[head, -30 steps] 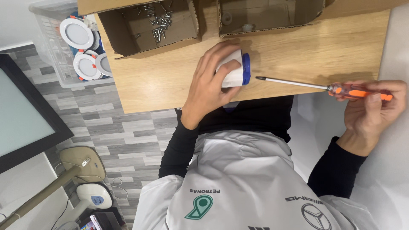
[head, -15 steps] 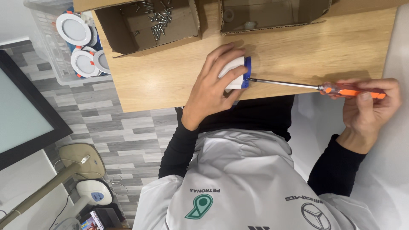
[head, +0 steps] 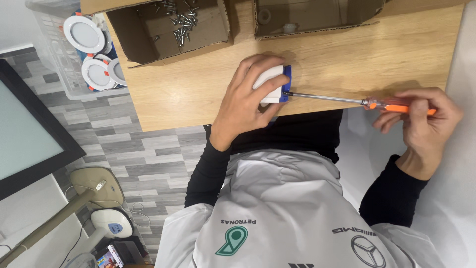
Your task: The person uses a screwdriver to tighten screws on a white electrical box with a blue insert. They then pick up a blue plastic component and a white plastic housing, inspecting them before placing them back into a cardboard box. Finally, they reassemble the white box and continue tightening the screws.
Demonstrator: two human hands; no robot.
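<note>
One small white unit with a blue end (head: 275, 85) lies on the wooden worktop (head: 198, 89) under the left hand (head: 246, 99), whose fingers (head: 250, 67) curl over its top and far side, closed around it and pinning it to the surface near the worktop's edge. One screwdriver (head: 347, 100) with an orange handle is held by the right hand (head: 421, 121); its fingers (head: 414, 101) are pinched tight round the handle, off the worktop's edge, and the metal shaft runs level to the unit's blue end, tip touching it. Two open cardboard boxes stand at the worktop's far side: one (head: 168, 30) holds loose screws (head: 181, 22), the other (head: 317, 17) a few small parts. Three round white lamps (head: 94, 54) lie in a clear bin beside the worktop.
</note>
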